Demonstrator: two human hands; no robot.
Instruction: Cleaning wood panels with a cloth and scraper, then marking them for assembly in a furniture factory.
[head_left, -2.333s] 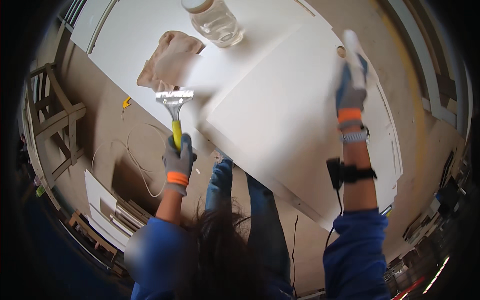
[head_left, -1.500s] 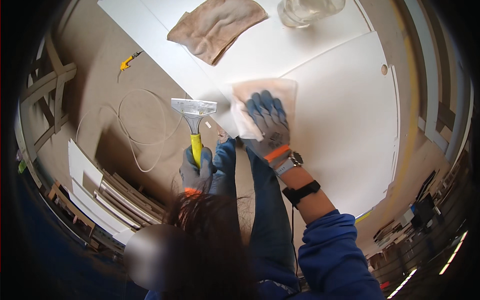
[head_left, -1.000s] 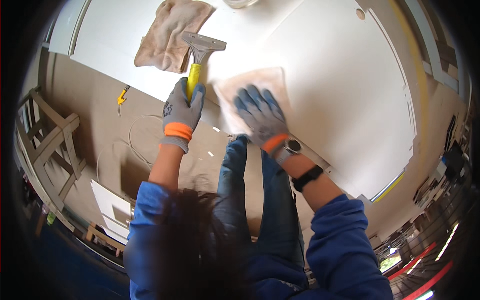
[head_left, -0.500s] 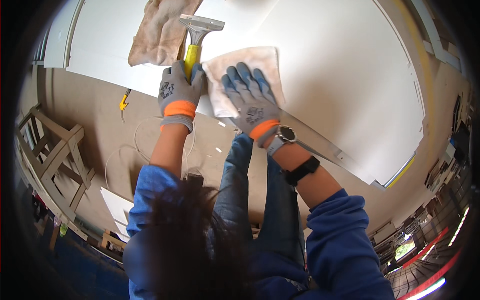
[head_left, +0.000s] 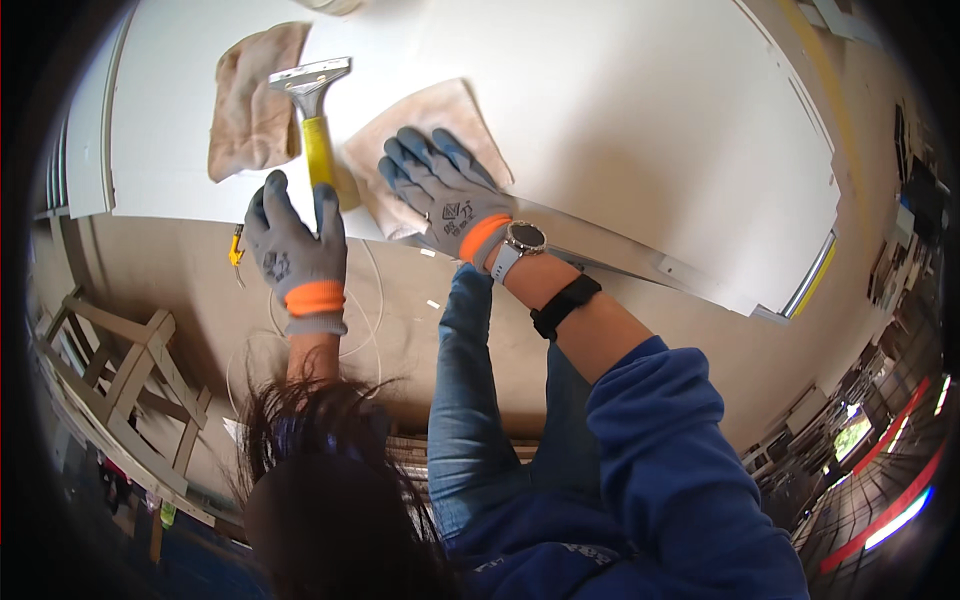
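A scraper point(head_left: 317, 150) with a yellow handle and a wide metal head lies on a large white panel point(head_left: 640, 110), its head pointing away from me. My left hand point(head_left: 295, 245), in a grey glove with an orange cuff, is at the near end of the handle with fingers and thumb apart, not wrapped round it. Whether the thumb tip still touches the handle I cannot tell. Under my right hand point(head_left: 440, 190), gloved alike, a pale pinkish cloth point(head_left: 465, 115) is spread on the panel near its front edge. That hand lies flat, fingers spread.
A folded brown cloth point(head_left: 255, 100) lies left of the scraper. Below the panel's edge, a yellow air blow gun point(head_left: 236, 250) hangs at the left, and a thin hose point(head_left: 378, 300) loops over the floor. A wooden frame point(head_left: 130, 370) stands at the left.
My left hand has let go of the scraper's handle and drawn back toward me. My right hand stays flat on the pale cloth. The whole view has shifted somewhat.
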